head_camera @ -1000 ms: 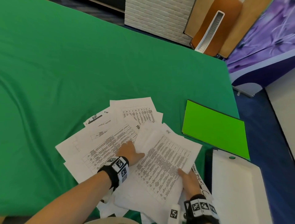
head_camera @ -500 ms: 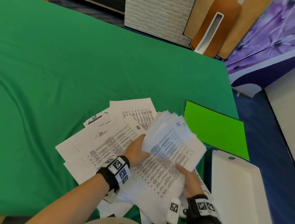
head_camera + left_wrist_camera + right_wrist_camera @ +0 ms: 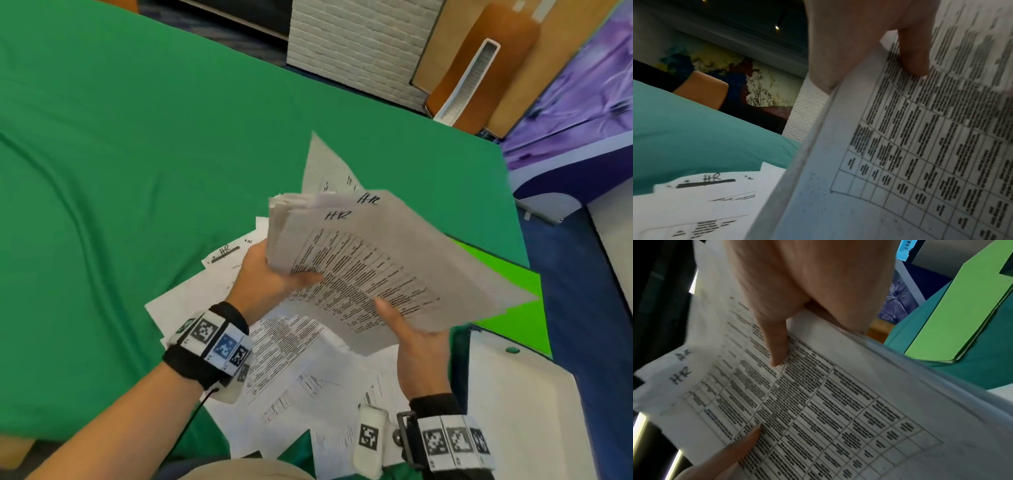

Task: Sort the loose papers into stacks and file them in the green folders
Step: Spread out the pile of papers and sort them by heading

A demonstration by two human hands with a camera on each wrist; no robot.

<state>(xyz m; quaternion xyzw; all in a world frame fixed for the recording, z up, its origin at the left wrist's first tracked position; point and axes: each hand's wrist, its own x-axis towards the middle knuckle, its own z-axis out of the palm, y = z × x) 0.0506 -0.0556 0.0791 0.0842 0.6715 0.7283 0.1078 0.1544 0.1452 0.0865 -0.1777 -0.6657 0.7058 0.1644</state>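
Head view | paper stack [image 3: 383,274] tilted, "HR" edge away | both hands grip

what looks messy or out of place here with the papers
The lifted stack, gripped by the left hand and right hand, is uneven: one sheet pokes up behind it. Loose papers lie scattered and overlapping on the green cloth.

You have two bare hands in view, the left hand [image 3: 265,279] and the right hand [image 3: 419,346], and one thick held stack of printed white paper sheets [image 3: 387,270] between them. Below that stack, several loose white sheets [image 3: 291,373] overlap too much to count. Right of it, you have one bright green card folder [image 3: 507,308] and one white plastic tray [image 3: 524,411]
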